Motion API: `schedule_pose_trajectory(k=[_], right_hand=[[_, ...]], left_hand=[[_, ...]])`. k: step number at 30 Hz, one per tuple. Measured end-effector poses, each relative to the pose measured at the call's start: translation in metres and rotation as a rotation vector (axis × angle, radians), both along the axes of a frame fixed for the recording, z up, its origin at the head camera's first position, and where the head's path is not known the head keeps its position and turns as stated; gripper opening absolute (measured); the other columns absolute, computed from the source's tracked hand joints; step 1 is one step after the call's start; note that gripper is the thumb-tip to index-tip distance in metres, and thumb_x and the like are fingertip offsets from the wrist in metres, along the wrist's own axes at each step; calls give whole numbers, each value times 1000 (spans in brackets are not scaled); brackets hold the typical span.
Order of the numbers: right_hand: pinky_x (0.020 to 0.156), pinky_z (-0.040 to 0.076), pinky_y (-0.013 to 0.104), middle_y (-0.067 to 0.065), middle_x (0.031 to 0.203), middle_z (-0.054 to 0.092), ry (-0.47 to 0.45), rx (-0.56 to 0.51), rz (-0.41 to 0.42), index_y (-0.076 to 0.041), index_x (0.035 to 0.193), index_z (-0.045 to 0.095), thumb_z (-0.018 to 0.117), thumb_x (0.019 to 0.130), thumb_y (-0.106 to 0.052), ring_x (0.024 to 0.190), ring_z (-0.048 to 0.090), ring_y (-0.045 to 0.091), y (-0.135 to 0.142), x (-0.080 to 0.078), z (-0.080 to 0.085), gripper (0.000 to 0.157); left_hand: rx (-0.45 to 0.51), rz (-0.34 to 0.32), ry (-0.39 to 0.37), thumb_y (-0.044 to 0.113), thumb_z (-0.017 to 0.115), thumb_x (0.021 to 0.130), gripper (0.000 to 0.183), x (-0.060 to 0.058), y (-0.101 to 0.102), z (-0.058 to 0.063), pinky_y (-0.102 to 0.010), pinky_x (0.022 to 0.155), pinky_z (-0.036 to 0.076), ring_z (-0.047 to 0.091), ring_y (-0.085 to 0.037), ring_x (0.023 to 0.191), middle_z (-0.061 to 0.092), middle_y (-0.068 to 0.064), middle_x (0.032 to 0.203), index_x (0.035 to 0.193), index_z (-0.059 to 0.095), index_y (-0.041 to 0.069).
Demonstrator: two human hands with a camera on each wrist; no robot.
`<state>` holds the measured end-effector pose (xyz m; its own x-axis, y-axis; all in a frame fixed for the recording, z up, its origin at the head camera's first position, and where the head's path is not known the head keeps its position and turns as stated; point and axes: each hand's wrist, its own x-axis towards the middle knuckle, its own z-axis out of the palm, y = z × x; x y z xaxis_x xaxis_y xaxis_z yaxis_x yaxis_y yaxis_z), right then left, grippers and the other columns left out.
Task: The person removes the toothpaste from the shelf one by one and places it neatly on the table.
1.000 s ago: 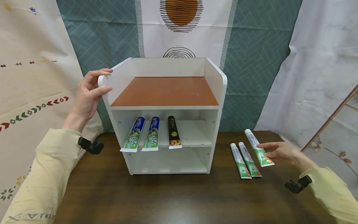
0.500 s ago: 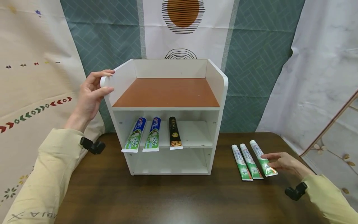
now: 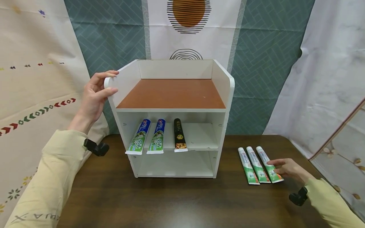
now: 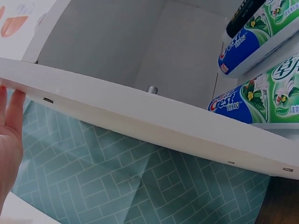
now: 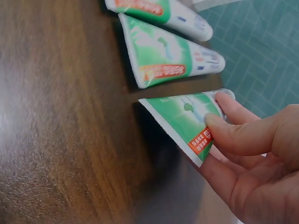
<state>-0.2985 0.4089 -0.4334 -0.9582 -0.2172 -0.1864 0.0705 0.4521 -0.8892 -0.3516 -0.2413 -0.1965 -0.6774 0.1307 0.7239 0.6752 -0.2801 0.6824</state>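
Note:
My left hand [image 3: 93, 96] grips the upper left side panel of a small white shelf unit [image 3: 167, 110], fingers over the edge and thumb at the front. On the right, my right hand [image 3: 290, 169] pinches a green and white toothpaste tube [image 5: 180, 109] between thumb and fingers, low over the table. Two matching toothpaste tubes [image 3: 249, 167] [image 3: 258, 166] lie side by side just left of it, caps pointing away. On the middle shelf rest two blue and green Crest toothpaste tubes [image 3: 139, 139] [image 3: 156, 139] and a black one [image 3: 179, 134], their flat ends jutting over the front edge.
The brown wooden table [image 3: 176, 202] carries the unit and the loose tubes. A brown top board [image 3: 171, 93] sits between raised white sides. Patterned cloth [image 3: 253, 63] hangs behind, and pale cloths hang at the left and right.
My right hand has lowered the toothpaste tube toward me, lining it up beside the other two on the table. My left hand keeps its grip on the shelf unit.

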Motion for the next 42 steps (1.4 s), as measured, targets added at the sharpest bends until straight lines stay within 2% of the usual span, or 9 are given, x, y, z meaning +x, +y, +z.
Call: schedule_pose_trajectory(k=[5,10,17,28,38,42], right_hand=[[65,49,36,23,107,54,14,32,-14,19,118,43,60,83,1,78,56,20,-1,-1,-2,43],[65,49,36,32,116,46,54,63,28,20,118,42,60,85,-4,78,54,17,-2,-2,-2,45],[65,49,35,28,113,50,37,46,27,19,118,43,61,84,-1,80,54,18,-1,-4,-3,44],[67,48,31,34,107,50,219,76,144,22,111,46,63,81,3,87,54,19,3,-5,-10,40],[65,49,29,31,103,54,296,114,88,21,109,49,67,78,1,84,56,21,7,-5,-18,41],[64,49,28,32,102,54,330,122,107,21,108,49,66,78,3,84,57,21,8,-5,-18,39]], left_hand=[[0,-4,2,-13,54,81,35,0,0,-1,-30,84,42,37,-27,116,43,-15,128,111,59,2],[3,-8,8,-13,55,81,35,0,0,0,-31,84,42,37,-28,116,44,-16,128,111,59,2],[9,-25,11,-14,55,80,35,-1,0,1,-29,82,43,39,-27,114,44,-16,127,111,59,1],[10,-40,4,-15,55,80,35,-1,-1,0,-29,80,44,39,-27,113,43,-16,128,112,59,1],[6,-29,5,-14,55,80,35,0,0,0,-28,80,44,40,-27,113,42,-16,128,112,59,1],[9,-30,7,-15,55,80,35,0,-1,0,-28,80,44,39,-27,113,43,-16,127,111,59,1]])
